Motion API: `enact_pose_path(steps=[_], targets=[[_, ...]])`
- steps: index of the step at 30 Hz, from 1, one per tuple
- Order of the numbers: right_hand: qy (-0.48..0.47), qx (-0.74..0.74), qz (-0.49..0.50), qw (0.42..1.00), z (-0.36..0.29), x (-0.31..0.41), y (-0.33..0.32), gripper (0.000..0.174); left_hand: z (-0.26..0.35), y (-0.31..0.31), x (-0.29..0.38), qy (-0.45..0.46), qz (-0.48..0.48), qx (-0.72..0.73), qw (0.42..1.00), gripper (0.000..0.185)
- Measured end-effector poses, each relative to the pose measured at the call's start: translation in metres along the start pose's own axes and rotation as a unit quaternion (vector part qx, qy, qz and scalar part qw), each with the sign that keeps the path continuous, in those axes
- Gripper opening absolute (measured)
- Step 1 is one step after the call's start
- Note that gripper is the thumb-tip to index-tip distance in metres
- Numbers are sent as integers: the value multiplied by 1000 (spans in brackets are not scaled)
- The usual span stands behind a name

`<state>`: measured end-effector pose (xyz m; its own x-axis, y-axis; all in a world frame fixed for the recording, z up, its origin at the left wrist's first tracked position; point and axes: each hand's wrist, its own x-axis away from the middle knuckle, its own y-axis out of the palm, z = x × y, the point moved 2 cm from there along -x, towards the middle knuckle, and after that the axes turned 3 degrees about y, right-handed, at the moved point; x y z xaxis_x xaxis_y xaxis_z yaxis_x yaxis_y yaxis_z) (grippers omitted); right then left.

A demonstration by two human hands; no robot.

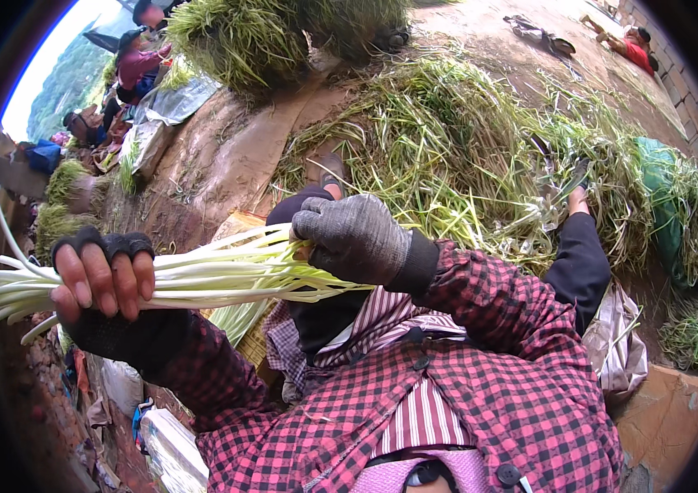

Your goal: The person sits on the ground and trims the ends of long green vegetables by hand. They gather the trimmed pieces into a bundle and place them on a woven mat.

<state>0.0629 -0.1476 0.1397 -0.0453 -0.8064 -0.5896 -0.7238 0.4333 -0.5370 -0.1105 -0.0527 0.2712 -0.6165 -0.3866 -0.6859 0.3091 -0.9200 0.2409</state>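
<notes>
My left hand (105, 277), in a black fingerless glove, is wrapped around a bundle of long pale stalks (207, 277), which look like allium greens. Their white ends stick out past it to the left, one stalk bending upward. At the yellow-green end, my right hand (355, 240) in a grey knitted glove is closed on some of the stalks; its fingertips are mostly hidden. Below the bundle, more pale stalks (241, 320) lie on a yellow woven surface (254, 352) by my knee.
A large heap of loose green stalks and leaves (447, 135) spreads around my feet. Big tied bundles (238, 46) stand beyond. A green sack (660, 203) sits at right. Other people (139, 65) are at far left, another person (632, 52) by the brick wall (691, 105).
</notes>
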Motion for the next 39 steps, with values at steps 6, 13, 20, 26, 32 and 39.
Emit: enact_pose_path(steps=[6,13,20,26,32,39], targets=[[40,-20,-17,999,6,12,-5,13,-32,2,0,-48,-22,43,998,20],[278,104,-132,946,84,38,24,13,-56,11,2,-58,2,55,997,22],[490,33,-22,871,173,142,-30,21,69,-73,-7,112,-98,-10,989,26],[553,221,-5,803,180,204,-82,41,74,-101,133,139,141,-85,977,23],[492,178,70,849,173,193,-66,13,42,-126,258,-32,287,0,957,26],[418,218,84,878,140,174,-69,16,10,-142,307,-38,383,50,922,32]])
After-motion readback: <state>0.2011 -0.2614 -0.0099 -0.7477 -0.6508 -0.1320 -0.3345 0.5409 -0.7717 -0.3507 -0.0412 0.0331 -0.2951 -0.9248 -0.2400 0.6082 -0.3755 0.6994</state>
